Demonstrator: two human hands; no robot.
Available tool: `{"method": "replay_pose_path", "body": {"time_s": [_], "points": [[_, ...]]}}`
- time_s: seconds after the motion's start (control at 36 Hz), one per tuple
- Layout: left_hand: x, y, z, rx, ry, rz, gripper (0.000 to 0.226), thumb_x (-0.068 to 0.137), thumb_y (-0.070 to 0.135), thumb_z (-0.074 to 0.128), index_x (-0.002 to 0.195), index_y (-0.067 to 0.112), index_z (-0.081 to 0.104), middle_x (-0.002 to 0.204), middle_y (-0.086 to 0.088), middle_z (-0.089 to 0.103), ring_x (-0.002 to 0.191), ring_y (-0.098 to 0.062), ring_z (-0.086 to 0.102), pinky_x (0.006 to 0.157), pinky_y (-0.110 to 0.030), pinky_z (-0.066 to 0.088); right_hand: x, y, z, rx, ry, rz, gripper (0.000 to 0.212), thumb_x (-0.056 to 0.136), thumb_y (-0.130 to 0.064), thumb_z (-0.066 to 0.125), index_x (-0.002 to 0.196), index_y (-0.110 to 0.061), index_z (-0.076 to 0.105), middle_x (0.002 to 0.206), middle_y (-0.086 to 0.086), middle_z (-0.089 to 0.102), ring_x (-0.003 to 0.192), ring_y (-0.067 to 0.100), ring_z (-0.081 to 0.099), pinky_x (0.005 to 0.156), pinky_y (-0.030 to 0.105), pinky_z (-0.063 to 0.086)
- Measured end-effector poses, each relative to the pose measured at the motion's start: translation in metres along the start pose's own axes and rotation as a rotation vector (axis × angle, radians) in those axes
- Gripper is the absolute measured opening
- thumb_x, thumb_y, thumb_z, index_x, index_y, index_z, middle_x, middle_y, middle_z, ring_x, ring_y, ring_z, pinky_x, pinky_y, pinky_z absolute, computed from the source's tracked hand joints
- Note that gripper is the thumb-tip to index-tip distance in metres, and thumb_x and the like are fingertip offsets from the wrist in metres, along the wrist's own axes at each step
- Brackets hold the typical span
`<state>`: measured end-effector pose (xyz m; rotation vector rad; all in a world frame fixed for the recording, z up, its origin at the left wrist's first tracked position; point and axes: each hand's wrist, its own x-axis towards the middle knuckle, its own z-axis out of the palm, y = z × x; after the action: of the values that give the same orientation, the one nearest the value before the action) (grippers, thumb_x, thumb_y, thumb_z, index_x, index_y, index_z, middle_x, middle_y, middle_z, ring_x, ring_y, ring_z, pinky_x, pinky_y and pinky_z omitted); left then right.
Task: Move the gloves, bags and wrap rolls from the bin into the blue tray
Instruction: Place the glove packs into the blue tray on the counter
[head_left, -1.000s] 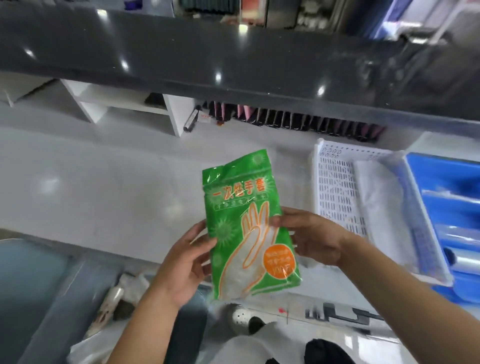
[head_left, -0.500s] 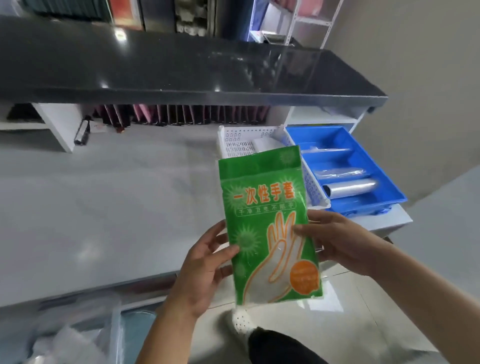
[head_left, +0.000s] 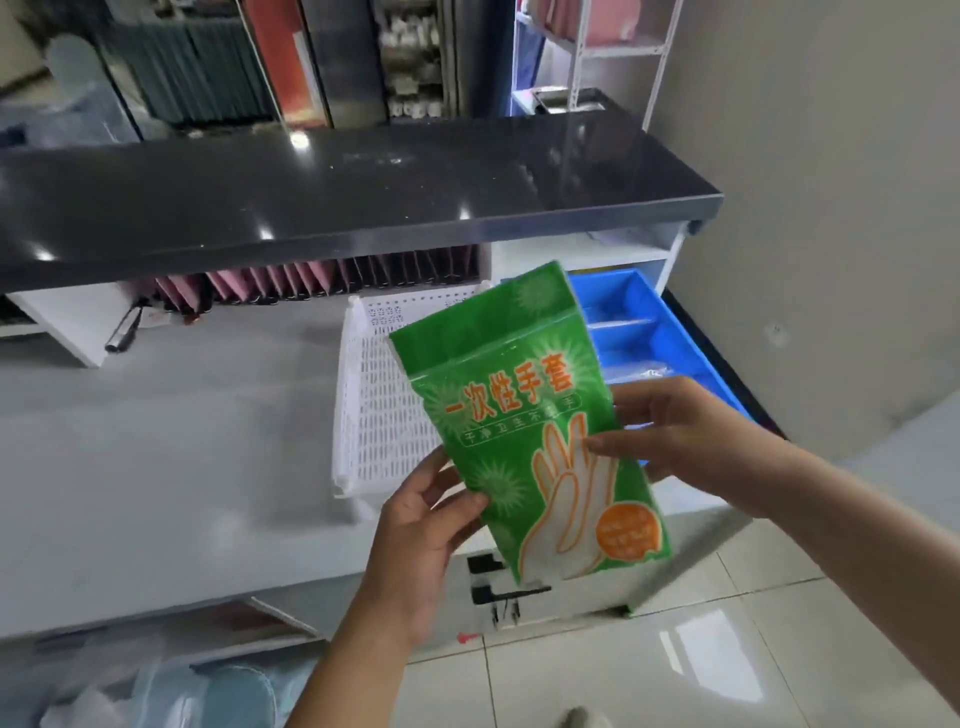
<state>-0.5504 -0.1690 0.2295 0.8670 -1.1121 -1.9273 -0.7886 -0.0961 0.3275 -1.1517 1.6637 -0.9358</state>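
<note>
A green pack of disposable gloves (head_left: 524, 415) with an orange hand outline is held upright in front of me, over the counter's front edge. My left hand (head_left: 423, 525) pinches its lower left edge. My right hand (head_left: 675, 431) grips its right side. Behind the pack, the blue tray (head_left: 670, 332) sits at the counter's right end, mostly hidden by the pack and my right hand; a clear-wrapped item shows inside it. A white perforated basket (head_left: 374, 410) stands just left of the tray. The bin (head_left: 156, 691) is a blurred shape at the bottom left.
A grey counter (head_left: 156, 467) stretches left of the basket. A dark shelf top (head_left: 311, 202) overhangs its back, with pink and dark folders (head_left: 311, 280) underneath. A beige wall (head_left: 831, 208) closes the right side. White floor tiles (head_left: 675, 675) lie below.
The view has swung up and to the right, bringing the basket and blue tray closer behind the glove pack. Both hands still hold the pack, now tilted slightly left.
</note>
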Motion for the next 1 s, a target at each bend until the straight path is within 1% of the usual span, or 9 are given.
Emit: {"method": "replay_pose_path", "body": {"time_s": [0.08,0.22,0.36,0.53,0.64,0.72,0.81,0.92,1.0], "points": [[0.02,-0.004,0.047,0.102,-0.001,0.097,0.043,0.082,0.003,0.071,0.116,0.03,0.073,0.119,-0.003,0.073,0.109,-0.018,0.07,0.086,-0.025,0.057,0.006,-0.001,-0.048,-0.071,0.012,-0.078,0.02,0.085,-0.013,0.075,0.1,-0.026,0.078,0.098,0.003,0.077,0.093,0.032,0.073,0.079,0.048,0.056],[0.054,-0.006,0.094,0.291,0.029,0.091,0.037,0.089,0.006,0.069,0.118,0.028,0.07,0.123,0.004,0.07,0.114,-0.012,0.066,0.098,-0.031,0.052,0.021,-0.009,-0.104,-0.22,0.035,-0.193,0.036,0.086,-0.009,0.073,0.082,-0.044,0.078,0.086,-0.011,0.078,0.077,0.005,0.074,0.064,0.014,0.055],[0.091,-0.005,0.096,0.503,0.184,0.055,0.041,0.089,0.015,0.07,0.113,0.047,0.061,0.129,0.012,0.06,0.115,-0.009,0.061,0.066,-0.011,0.05,0.042,-0.002,-0.147,-0.46,0.121,-0.191,0.026,0.085,-0.017,0.074,0.079,-0.042,0.075,0.088,-0.006,0.077,0.082,0.01,0.072,0.081,0.036,0.057],[0.142,-0.012,0.083,0.787,0.204,-0.095,0.06,0.087,0.022,0.073,0.141,0.032,0.049,0.144,0.003,0.052,0.122,-0.018,0.056,0.093,-0.033,0.047,0.062,0.012,-0.18,-0.758,0.238,-0.122,0.019,0.087,-0.022,0.07,0.103,-0.031,0.077,0.087,-0.006,0.073,0.082,0.021,0.068,0.08,0.037,0.055],[0.173,-0.019,0.082,0.919,0.141,-0.158,0.079,0.084,0.02,0.074,0.152,0.028,0.035,0.154,0.0,0.043,0.114,-0.02,0.062,0.079,-0.027,0.05,0.083,0.018,-0.189,-0.961,0.314,-0.077,0.029,0.091,-0.028,0.062,0.116,-0.037,0.071,0.082,-0.003,0.061,0.076,0.029,0.058,0.07,0.032,0.047],[0.191,-0.018,0.084,0.998,0.125,-0.164,0.076,0.082,0.016,0.072,0.149,0.026,0.039,0.139,0.001,0.056,0.081,-0.009,0.064,0.068,-0.03,0.056,0.1,0.015,-0.19,-1.091,0.366,-0.071,0.035,0.091,-0.028,0.057,0.119,-0.045,0.067,0.094,0.005,0.071,0.08,0.035,0.061,0.066,0.032,0.044],[0.202,-0.019,0.084,1.054,0.128,-0.169,0.058,0.078,0.015,0.069,0.132,0.028,0.053,0.12,0.007,0.065,0.086,-0.02,0.067,0.077,-0.04,0.061,0.121,0.008,-0.189,-1.244,0.361,-0.075,0.036,0.093,-0.029,0.053,0.122,-0.048,0.064,0.102,0.004,0.072,0.089,0.034,0.065,0.066,0.033,0.047],[0.207,-0.026,0.083,1.159,0.146,-0.135,0.049,0.081,0.014,0.063,0.126,0.03,0.055,0.111,0.003,0.072,0.089,-0.024,0.068,0.076,-0.036,0.058,0.156,0.0,-0.186,-1.374,0.373,-0.139,0.04,0.095,-0.028,0.051,0.128,-0.048,0.059,0.11,0.0,0.072,0.092,0.032,0.067,0.061,0.03,0.04],[0.209,-0.031,0.079,1.177,0.147,-0.118,0.04,0.084,0.014,0.062,0.122,0.027,0.056,0.107,0.0,0.072,0.089,-0.026,0.068,0.078,-0.039,0.059,0.18,0.001,-0.176,-1.431,0.379,-0.211,0.041,0.095,-0.024,0.052,0.13,-0.044,0.059,0.115,-0.004,0.071,0.094,0.031,0.068,0.064,0.032,0.046]]}}
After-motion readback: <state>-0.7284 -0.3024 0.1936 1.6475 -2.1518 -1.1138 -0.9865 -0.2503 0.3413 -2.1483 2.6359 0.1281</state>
